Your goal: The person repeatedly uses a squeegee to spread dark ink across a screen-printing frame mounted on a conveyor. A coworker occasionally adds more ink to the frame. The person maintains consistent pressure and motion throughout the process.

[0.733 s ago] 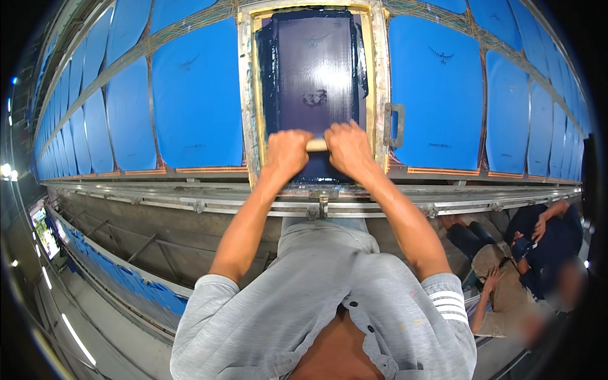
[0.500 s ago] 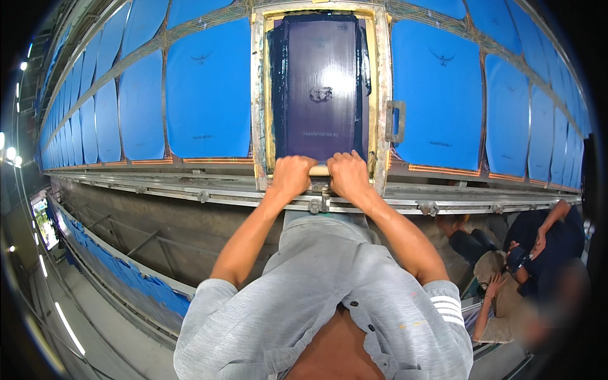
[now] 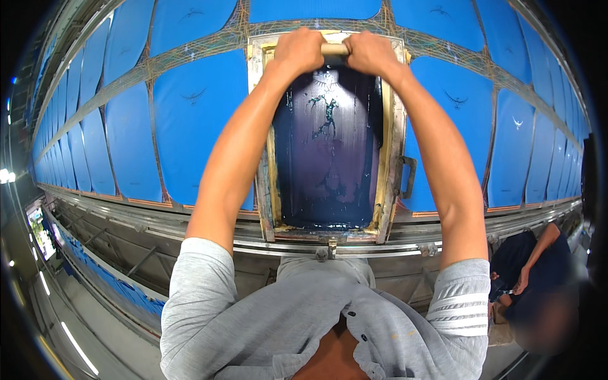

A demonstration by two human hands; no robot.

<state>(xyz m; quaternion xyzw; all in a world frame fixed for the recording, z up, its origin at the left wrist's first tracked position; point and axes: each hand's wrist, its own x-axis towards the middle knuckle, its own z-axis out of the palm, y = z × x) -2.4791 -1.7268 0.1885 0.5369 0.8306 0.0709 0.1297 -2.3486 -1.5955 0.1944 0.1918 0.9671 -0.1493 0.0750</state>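
Observation:
At the far end of a screen frame (image 3: pixel 268 183), my left hand (image 3: pixel 299 52) and my right hand (image 3: pixel 370 54) are both closed around the pale wooden bar of a squeegee (image 3: pixel 334 49), whose lower part is mostly hidden. Below them the screen (image 3: pixel 326 164) is coated in glossy dark blue-purple ink, with wet streaks down its middle and thicker ink along the sides. A dark metal handle (image 3: pixel 408 177) sticks out from the frame's right side.
Blue panels (image 3: pixel 190 126) line the long table on both sides of the frame and beyond it. A metal rail (image 3: pixel 297 247) runs along the near edge, in front of my body. At lower right is a co-worker (image 3: pixel 519 272) in dark clothing, with an arm visible.
Both hands have moved with the squeegee from the screen's near end up to its far end, my arms now stretched out. Wet streaks now show on the middle of the screen.

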